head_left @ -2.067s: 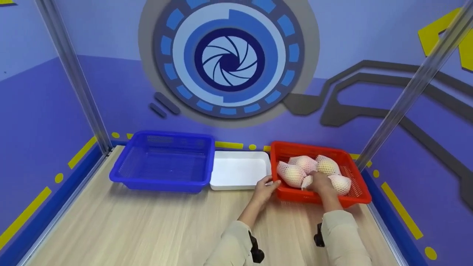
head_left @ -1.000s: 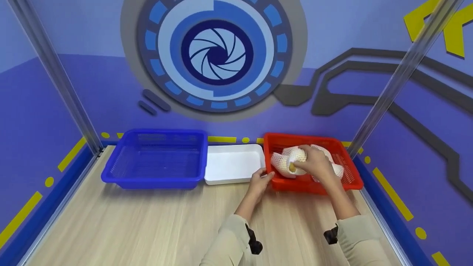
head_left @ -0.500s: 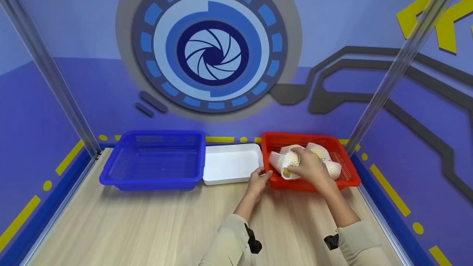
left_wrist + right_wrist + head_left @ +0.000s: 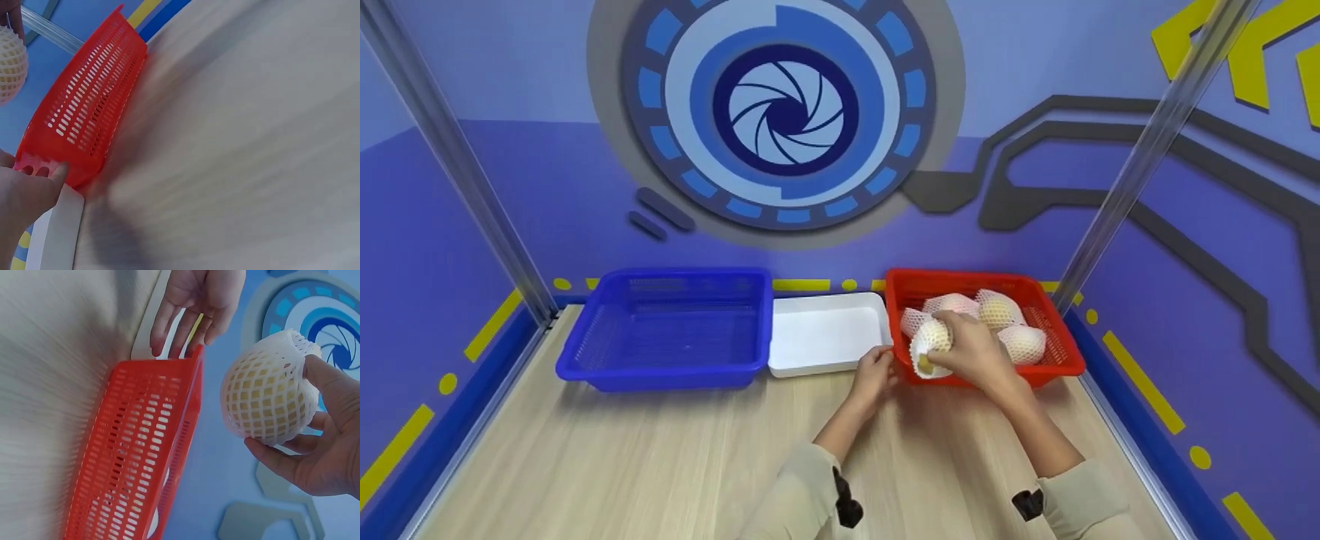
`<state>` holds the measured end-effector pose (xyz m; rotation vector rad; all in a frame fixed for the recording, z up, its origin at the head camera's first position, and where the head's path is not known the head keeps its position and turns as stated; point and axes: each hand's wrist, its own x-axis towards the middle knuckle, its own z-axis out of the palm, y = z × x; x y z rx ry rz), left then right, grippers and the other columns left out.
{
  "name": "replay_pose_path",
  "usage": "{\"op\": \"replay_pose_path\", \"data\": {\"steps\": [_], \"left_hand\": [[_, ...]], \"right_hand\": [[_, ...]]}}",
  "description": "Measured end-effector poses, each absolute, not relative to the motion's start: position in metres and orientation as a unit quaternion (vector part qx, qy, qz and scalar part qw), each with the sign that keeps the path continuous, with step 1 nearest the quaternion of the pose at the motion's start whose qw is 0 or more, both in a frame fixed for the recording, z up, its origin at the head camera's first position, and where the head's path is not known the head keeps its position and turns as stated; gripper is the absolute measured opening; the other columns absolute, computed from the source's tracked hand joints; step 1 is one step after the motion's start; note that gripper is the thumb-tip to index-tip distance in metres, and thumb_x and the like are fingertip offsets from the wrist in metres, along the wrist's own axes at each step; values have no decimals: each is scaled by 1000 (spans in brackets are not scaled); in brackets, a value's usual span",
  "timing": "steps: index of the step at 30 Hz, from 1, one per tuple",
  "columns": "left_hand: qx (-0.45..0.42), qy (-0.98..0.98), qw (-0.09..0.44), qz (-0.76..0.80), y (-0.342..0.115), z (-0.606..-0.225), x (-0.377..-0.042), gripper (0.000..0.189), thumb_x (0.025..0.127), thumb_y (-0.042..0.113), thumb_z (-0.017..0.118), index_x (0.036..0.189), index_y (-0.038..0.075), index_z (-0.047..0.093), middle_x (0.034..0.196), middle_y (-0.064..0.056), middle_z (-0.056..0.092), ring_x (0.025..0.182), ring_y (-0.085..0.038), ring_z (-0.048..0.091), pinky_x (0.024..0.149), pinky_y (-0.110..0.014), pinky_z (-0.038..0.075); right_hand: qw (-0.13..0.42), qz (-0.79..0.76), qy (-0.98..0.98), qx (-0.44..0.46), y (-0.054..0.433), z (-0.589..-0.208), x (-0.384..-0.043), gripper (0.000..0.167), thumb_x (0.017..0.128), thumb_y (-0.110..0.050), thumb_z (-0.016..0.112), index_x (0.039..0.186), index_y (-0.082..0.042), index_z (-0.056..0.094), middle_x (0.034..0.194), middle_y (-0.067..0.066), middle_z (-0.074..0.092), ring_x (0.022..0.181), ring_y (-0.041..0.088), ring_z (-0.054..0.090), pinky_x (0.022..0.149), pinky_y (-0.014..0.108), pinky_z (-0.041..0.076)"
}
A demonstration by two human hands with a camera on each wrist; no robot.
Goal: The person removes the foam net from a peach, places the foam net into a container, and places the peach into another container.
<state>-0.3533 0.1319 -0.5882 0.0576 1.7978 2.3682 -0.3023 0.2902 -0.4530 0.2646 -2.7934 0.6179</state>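
In the head view my right hand (image 4: 976,351) holds a yellowish round fruit in a white foam net (image 4: 931,343) above the front left of the red basket (image 4: 1057,330). The right wrist view shows thumb and fingers curled around the netted fruit (image 4: 270,391), raised over the basket rim. The fruit's kind is hidden by the net. My left hand (image 4: 873,379) is at the basket's left front corner. From the right wrist, the left hand's fingers (image 4: 180,326) look straight, close against that corner. Several more netted fruits (image 4: 1023,345) lie inside the basket.
A shallow white tray (image 4: 829,334) stands between the red basket and a larger blue basket (image 4: 690,367) on the left. All stand on a light wooden table (image 4: 660,457) along the back wall. Metal posts (image 4: 1147,165) rise at the back corners.
My right hand has lifted the netted fruit from among the others and brought it leftward and toward me. My left hand has shifted slightly left, its thumb no longer over the basket rim.
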Motion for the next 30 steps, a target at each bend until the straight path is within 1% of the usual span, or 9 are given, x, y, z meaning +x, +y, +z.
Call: {"op": "replay_pose_path", "data": {"steps": [3, 6, 9, 12, 16, 20, 22, 25, 30], "left_hand": [[35, 602, 90, 793, 120, -589, -350, 32, 105, 7, 44, 129, -10, 56, 112, -21, 66, 89, -20, 63, 92, -47, 57], [48, 609, 89, 787, 108, -589, -347, 32, 105, 8, 44, 130, -9, 56, 123, -27, 65, 97, -26, 67, 96, -49, 55], [52, 609, 91, 786, 96, -591, -344, 33, 106, 6, 42, 131, -10, 55, 128, -29, 62, 101, -29, 68, 97, -50, 54], [54, 612, 94, 783, 85, -594, -339, 35, 105, 4, 41, 134, -13, 52, 131, -29, 60, 100, -26, 67, 95, -48, 55], [64, 610, 97, 784, 70, -593, -333, 37, 102, 0, 40, 135, -14, 51, 132, -27, 58, 99, -22, 63, 96, -48, 55], [75, 614, 93, 780, 56, -589, -329, 38, 100, 0, 41, 135, -11, 52, 133, -25, 58, 104, -24, 64, 99, -49, 53], [74, 618, 92, 777, 49, -587, -327, 38, 100, 1, 41, 135, -10, 53, 134, -26, 57, 107, -27, 64, 100, -49, 53], [76, 620, 87, 776, 40, -586, -323, 40, 99, 1, 42, 136, -11, 51, 137, -29, 55, 111, -30, 65, 100, -50, 53], [79, 614, 86, 781, 26, -587, -317, 40, 101, 1, 42, 138, -13, 48, 138, -30, 54, 109, -28, 64, 99, -48, 54]], "right_hand": [[129, 207, -966, 91, 282, -456, -299, 61, 72, -24, 82, 129, -9, 66, 115, 14, 70, 94, 29, 66, 76, 49, 56], [125, 191, -969, 95, 275, -459, -295, 60, 72, -25, 82, 128, -11, 66, 115, 12, 70, 91, 28, 66, 73, 49, 56], [123, 192, -968, 104, 269, -463, -292, 61, 72, -24, 83, 129, -11, 66, 116, 12, 70, 88, 28, 66, 73, 49, 56], [119, 201, -966, 111, 262, -469, -289, 66, 72, -24, 83, 135, -14, 64, 120, 11, 69, 87, 27, 65, 74, 49, 57], [110, 212, -964, 117, 254, -481, -285, 64, 72, -24, 85, 133, -15, 65, 121, 9, 68, 84, 23, 63, 76, 47, 58], [104, 221, -962, 122, 246, -491, -281, 58, 72, -23, 88, 125, -13, 67, 118, 7, 67, 85, 21, 62, 78, 44, 59], [98, 223, -962, 126, 241, -495, -279, 58, 72, -23, 88, 126, -12, 67, 119, 7, 67, 87, 21, 62, 81, 45, 59], [83, 223, -963, 129, 235, -502, -278, 60, 73, -23, 88, 127, -11, 67, 122, 9, 67, 91, 21, 63, 85, 46, 59], [75, 225, -961, 140, 225, -512, -277, 58, 73, -23, 88, 127, -12, 67, 122, 10, 67, 90, 23, 64, 83, 47, 59]]}}
